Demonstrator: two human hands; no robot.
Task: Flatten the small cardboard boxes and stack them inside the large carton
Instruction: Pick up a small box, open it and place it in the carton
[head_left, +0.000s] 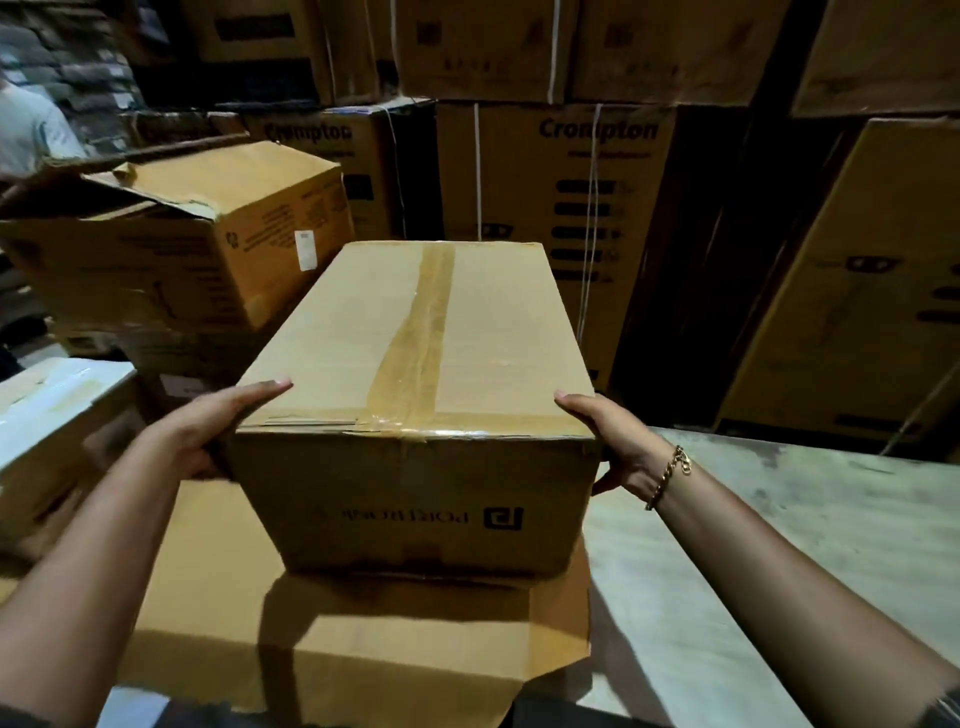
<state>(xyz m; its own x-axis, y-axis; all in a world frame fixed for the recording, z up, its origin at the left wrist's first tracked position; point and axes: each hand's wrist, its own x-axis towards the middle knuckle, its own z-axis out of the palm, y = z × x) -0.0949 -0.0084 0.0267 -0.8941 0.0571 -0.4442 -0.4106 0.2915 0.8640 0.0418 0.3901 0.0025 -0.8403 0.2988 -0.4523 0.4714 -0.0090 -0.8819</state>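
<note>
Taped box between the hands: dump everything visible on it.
The taped box is an oblong brown corrugated carton, assembled and closed, long axis pointing away from the camera. A strip of brown tape runs lengthwise down the top seam and wrinkles over the near edge. The near end face carries a dark logo and lettering, upside down. The left hand and right hand grip its near corners, thumbs on top. It sits over flat cardboard; resting or lifted, cannot tell.

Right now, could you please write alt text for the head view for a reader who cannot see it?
A left hand and a right hand grip the near end of a closed, taped box over flat cardboard on a grey surface. Stacked cartons fill the dim background.
</note>
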